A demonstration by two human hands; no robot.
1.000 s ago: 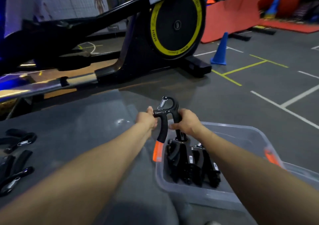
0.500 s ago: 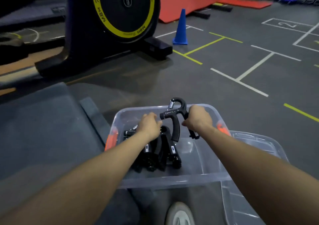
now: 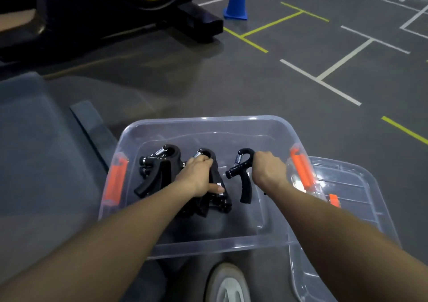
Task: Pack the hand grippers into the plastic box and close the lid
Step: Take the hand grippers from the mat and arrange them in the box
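Observation:
A clear plastic box (image 3: 208, 243) with orange latches stands on the floor in front of me. Several black hand grippers (image 3: 159, 172) lie bunched in its left half. My left hand (image 3: 199, 176) grips the top of the rightmost one in that bunch. My right hand (image 3: 266, 169) holds one handle of a separate black hand gripper (image 3: 243, 176) inside the box, right of the bunch; its other handle hangs free. The clear lid (image 3: 361, 197) lies on the floor against the box's right side.
A grey padded mat (image 3: 41, 153) lies left of the box. A black and yellow exercise machine (image 3: 115, 12) stands at the back left, a blue cone (image 3: 236, 0) beyond it. My shoe (image 3: 228, 285) shows below the box. Lines mark the grey floor.
My view has swung right and down over the box. The gripper I held with both hands has gone down into the box in my right hand; my left hand moved onto the packed bunch.

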